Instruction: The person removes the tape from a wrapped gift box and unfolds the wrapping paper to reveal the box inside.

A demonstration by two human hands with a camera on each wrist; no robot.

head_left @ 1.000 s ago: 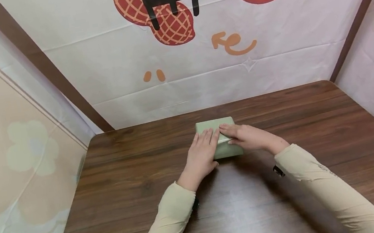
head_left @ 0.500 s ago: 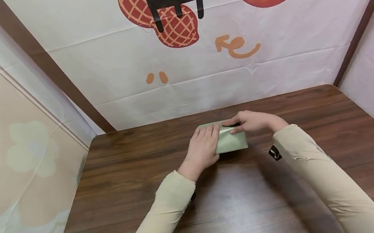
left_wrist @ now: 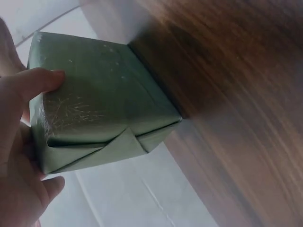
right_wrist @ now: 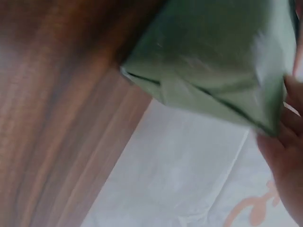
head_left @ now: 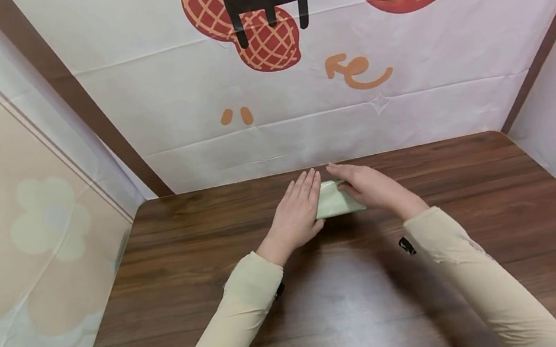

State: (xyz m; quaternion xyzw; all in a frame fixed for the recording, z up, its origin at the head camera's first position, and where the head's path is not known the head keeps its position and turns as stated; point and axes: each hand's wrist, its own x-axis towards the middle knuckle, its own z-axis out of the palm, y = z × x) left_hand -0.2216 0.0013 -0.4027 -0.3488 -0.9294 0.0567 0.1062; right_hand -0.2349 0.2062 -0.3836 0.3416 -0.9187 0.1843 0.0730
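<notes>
Left hand [head_left: 295, 213]: grips the left part of a green paper-wrapped box [head_left: 337, 199]. The thumb bears on the large face toward the person; straight fingers lie over the top. Right hand [head_left: 374, 186]: lies at the right part of the box, fingers reaching over the upper edge, thumb bent close to the face. The right wrist view is blurred, so whether this hand grips or only touches cannot be told.

The box is located near the back edge of the table [head_left: 188, 259], between both hands, and appears tilted. Whether its lower edge bears on the table cannot be confirmed. The near end in the left wrist view is closed by folded flaps [left_wrist: 118, 146]; fine creases [left_wrist: 78, 113] mark the paper beside them.

Caution: the wrapper looks smooth, with a slight sheen. Uneven pressure between the hands could let the box twist or slip at the right. Fingers catching a flap could lift the fold; a hard thumb press at the creases could tear the paper. If the hold were lost, the box could drop onto an edge or corner.

Obstructions: a printed cloth wall [head_left: 179, 92] stands just behind the table and limits forward reach. Dark wrist-worn devices [head_left: 406, 245] sit beneath the beige sleeves [head_left: 250, 297] and could knock the table if the forearms are lowered. The hands hide parts of the box from the head view.
</notes>
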